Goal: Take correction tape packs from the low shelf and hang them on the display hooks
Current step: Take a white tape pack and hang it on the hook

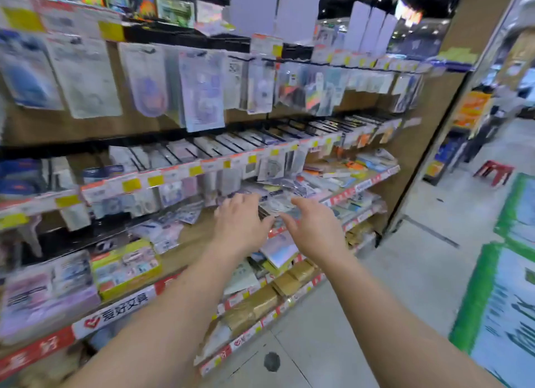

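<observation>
Head view: both hands reach toward flat-lying, blurred packs.

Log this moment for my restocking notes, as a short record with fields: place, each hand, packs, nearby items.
place: stationery aisle of a shop, wooden shelving with red price strips
left hand: stretched toward the low shelf, fingers relaxed, holding nothing
right hand: stretched beside it, fingers spread, holding nothing
loose flat plastic packs: lying on the low wooden shelf just beyond both hands; blurred, type unclear
hanging blister packs: on hooks above
yellow-green cardboard box: on the shelf, left of the arms
</observation>
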A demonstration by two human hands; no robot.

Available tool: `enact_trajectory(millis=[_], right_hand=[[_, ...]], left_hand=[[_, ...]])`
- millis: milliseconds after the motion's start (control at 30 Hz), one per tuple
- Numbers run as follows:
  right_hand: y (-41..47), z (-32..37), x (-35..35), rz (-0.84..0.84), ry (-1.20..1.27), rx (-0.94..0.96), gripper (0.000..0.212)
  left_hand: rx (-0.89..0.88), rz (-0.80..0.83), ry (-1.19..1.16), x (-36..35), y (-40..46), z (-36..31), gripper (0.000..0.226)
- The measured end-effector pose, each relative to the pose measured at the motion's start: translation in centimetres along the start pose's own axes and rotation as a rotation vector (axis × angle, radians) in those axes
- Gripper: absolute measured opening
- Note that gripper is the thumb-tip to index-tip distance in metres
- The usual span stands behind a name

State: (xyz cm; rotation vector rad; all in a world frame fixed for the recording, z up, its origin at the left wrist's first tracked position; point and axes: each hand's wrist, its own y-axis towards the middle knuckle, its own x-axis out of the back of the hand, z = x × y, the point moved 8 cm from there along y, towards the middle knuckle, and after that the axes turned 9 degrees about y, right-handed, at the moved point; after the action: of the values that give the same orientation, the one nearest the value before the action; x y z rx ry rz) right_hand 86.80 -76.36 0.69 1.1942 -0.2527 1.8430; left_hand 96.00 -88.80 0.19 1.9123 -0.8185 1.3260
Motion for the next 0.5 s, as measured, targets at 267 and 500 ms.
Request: enact_trajectory(millis=[267,500], right_hand=[[3.7,-8.3,-0.7,0.022,-0.007,-0.108,0.053],[12.0,-12.9,-3.5,0.069,-0.035,-0.166,0.050]], left_hand=[[0.024,0.064,-0.087,-6.8,5.3,-2.9,0.058],[0.079,0.131,-0.118,-12.0,14.1,-3.2,0.061]])
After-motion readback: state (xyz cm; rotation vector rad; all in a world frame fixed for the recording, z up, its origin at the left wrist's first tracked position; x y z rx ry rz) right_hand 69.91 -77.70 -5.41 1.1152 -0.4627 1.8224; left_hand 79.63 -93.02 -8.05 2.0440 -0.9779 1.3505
